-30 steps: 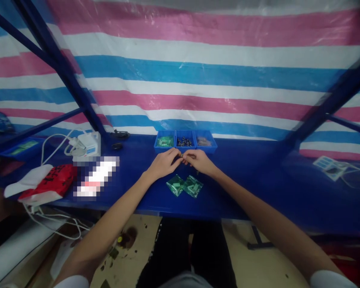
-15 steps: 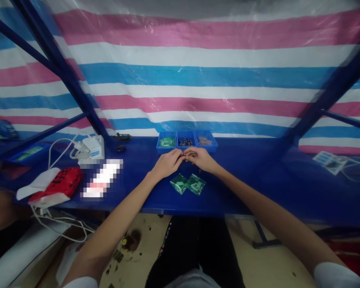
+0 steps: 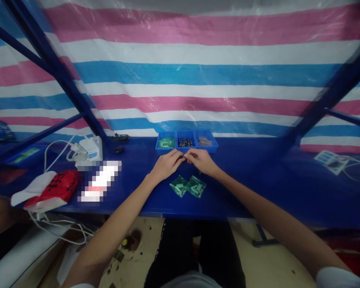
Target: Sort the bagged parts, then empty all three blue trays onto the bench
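- Two shiny green packets touch each other on the blue table, at 12 o'clock.
- A red bag lies at 10 o'clock.
- Just past the packets, the left hand and right hand pinch a tiny dark bit with their fingertips. It's too small to name.
- Three blue bins with little things inside sit at 12 o'clock.
- A stripy sheet hangs behind.

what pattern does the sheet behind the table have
Horizontal stripes of pink, white and blue on the sheet, clearest in the head view.
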The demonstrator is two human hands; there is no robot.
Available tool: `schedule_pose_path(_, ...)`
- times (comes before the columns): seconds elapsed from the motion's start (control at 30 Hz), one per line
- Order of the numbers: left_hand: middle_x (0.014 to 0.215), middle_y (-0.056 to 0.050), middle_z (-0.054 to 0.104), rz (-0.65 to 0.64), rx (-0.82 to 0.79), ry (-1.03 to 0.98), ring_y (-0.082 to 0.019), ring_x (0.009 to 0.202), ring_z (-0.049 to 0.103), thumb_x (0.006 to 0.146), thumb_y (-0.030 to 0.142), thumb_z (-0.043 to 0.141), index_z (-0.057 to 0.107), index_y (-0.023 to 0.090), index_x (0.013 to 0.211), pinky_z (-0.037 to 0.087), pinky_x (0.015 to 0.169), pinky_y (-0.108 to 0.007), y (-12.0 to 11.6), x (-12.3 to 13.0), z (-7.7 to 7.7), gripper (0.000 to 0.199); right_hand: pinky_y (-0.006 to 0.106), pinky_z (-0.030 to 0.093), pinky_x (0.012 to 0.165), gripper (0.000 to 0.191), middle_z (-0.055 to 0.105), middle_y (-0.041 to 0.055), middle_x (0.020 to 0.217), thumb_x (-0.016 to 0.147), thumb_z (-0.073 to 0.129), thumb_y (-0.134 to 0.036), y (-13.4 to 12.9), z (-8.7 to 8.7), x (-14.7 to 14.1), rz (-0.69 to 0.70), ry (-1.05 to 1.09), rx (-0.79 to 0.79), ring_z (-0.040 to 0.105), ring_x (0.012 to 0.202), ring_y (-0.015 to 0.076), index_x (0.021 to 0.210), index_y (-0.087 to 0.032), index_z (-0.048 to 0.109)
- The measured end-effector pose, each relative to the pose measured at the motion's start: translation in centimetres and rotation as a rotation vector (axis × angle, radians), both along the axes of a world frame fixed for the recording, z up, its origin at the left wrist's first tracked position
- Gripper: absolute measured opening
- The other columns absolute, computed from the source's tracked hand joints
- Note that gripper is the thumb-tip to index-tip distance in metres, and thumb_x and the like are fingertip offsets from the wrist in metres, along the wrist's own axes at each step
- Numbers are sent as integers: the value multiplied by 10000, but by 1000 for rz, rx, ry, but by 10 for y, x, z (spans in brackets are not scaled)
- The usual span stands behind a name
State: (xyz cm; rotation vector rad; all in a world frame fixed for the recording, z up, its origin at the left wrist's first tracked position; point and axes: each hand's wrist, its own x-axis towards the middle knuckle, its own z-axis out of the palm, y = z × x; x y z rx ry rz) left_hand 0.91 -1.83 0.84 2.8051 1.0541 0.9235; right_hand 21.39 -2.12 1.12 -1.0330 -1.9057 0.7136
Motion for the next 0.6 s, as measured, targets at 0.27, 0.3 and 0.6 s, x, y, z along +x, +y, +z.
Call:
schedule_pose_path(0.27,993,-60,639,4,-49,-23,-169,851,646,1077,365,360,603,178,1063,510,750,-277,0,2,-3,307,294,537,699,92,734,27,825,883,610,-216,4,-6,1,71,33,31,706,749,186,956,-196,663)
schedule_pose_path(0.3,992,-62,645,3,-59,-22,-173,856,650,1078,371,356,604,177,1059,513,756,-282,-1,2,-3,316,294,534,698,82,736,28,829,884,617,-210,3,-6,1,64,2,57,699,744,184,948,-196,664)
schedule_pose_path(0.6,1131,-78,673,78,-100,-121,-209,980,673,1063,325,391,561,196,1176,533,838,-325,-1,0,1,242,446,478,915,222,678,140,993,1002,479,-254,27,7,4,-178,-422,497,568,986,293,973,-153,675)
